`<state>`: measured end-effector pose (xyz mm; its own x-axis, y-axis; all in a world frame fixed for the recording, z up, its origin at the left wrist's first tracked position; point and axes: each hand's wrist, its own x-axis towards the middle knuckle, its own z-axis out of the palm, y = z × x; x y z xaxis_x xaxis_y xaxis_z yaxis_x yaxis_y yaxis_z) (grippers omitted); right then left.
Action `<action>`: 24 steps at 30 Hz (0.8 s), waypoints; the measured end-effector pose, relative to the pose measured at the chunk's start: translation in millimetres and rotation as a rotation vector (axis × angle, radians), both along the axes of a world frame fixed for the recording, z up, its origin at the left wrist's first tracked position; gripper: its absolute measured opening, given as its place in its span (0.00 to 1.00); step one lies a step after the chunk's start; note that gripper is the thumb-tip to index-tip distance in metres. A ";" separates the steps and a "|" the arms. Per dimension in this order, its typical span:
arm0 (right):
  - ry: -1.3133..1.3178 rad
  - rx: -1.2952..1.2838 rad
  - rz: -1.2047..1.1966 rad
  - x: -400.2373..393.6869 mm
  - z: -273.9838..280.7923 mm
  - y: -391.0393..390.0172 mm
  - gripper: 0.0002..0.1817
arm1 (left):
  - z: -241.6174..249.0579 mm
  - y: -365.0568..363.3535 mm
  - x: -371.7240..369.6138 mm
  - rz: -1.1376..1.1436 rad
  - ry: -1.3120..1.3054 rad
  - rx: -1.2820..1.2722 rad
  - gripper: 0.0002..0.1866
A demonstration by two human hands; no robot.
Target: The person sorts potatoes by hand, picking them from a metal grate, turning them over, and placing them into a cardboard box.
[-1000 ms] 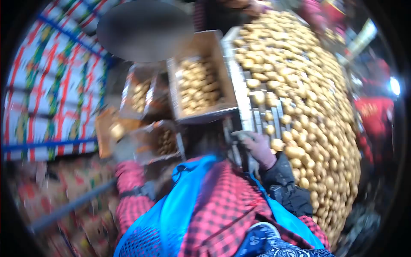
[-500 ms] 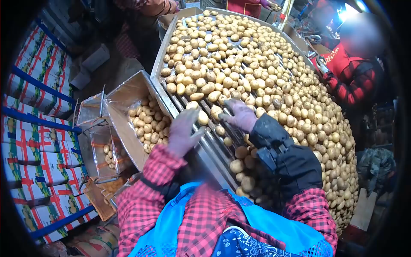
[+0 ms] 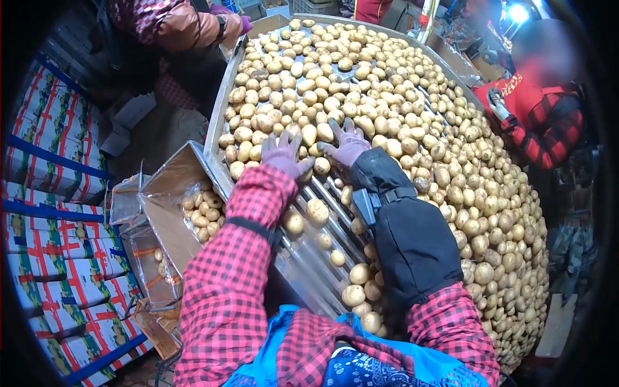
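Potatoes [image 3: 322, 102] cover most of a metal sorting table with a slatted, roller-like surface [image 3: 322, 200]. My left hand [image 3: 284, 155], in a purple glove, rests on potatoes near the table's left side, its fingers spread. My right hand [image 3: 348, 143], gloved alike, lies over potatoes just to the right, fingers apart, with a dark sleeve cover behind it. A single potato [image 3: 322, 166] sits between the two hands. Nearer my body, a few loose potatoes [image 3: 317, 211] lie on the slats, and more [image 3: 353, 295] are gathered beside my right forearm.
An open, lined carton [image 3: 169, 193] holding potatoes stands against the table's left edge. Stacked printed boxes [image 3: 64, 251] with blue straps line the far left. One co-worker [image 3: 187, 26] stands at the upper left, another in red [image 3: 532, 109] across the table at right.
Both my hands have moved forward over the table, the left from the edge by the carton onto the potatoes. Loose potatoes now lie on the slats behind them.
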<state>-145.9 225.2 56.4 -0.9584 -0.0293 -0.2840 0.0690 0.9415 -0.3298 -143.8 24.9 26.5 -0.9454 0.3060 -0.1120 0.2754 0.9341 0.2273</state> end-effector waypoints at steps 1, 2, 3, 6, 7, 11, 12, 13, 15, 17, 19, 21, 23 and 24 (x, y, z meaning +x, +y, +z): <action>-0.010 0.015 -0.002 -6.3 -2.3 0.6 0.51 | 5.8 -4.9 13.6 -0.027 0.035 0.040 0.45; -0.012 0.010 -0.011 -5.4 -7.0 -0.9 0.51 | 3.0 -12.2 28.7 -0.028 0.107 0.030 0.45; 0.029 0.032 0.000 0.7 -13.8 -4.4 0.52 | 6.6 -20.1 42.7 -0.034 0.097 0.041 0.46; 0.119 0.077 0.084 45.6 -23.8 -19.9 0.53 | 6.1 -49.8 73.0 -0.070 0.104 0.097 0.49; 0.108 0.130 0.222 66.3 -19.7 -19.5 0.52 | 20.1 -54.3 83.4 -0.033 -0.025 0.240 0.49; 0.021 0.070 0.455 119.3 14.3 -14.6 0.47 | 10.1 -53.7 132.5 -0.036 0.175 0.157 0.46; 0.048 0.100 0.525 127.0 24.7 -14.3 0.44 | 12.4 -48.8 139.8 -0.032 0.173 0.189 0.45; 0.080 0.057 0.571 129.5 32.3 -16.8 0.41 | 16.8 -42.3 148.0 -0.026 0.196 0.135 0.44; 0.202 -0.034 0.617 127.5 34.9 -21.3 0.34 | 22.8 -38.3 155.0 -0.033 0.221 0.198 0.39; 0.279 -0.106 0.570 98.4 32.3 -30.7 0.25 | 20.7 -38.9 153.4 -0.015 0.211 0.220 0.37; 0.434 -0.231 0.406 50.8 20.2 -39.2 0.15 | 15.9 -39.6 153.8 -0.010 0.227 0.262 0.36; 0.316 -0.100 0.421 0.7 28.9 -52.8 0.10 | 22.1 -38.5 155.4 0.008 0.211 0.262 0.35; 0.240 0.109 0.536 -17.8 24.9 -72.9 0.16 | 24.6 -38.9 154.2 0.010 0.193 0.273 0.34; 0.191 0.189 0.537 -19.6 12.1 -85.1 0.16 | 21.7 -39.5 153.4 0.011 0.190 0.269 0.34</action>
<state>-165.5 140.2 68.5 -0.8582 -0.4890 -0.1558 -0.4763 0.8719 -0.1135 9.6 -14.7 48.1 -0.9452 0.2900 0.1502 0.3265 0.8507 0.4120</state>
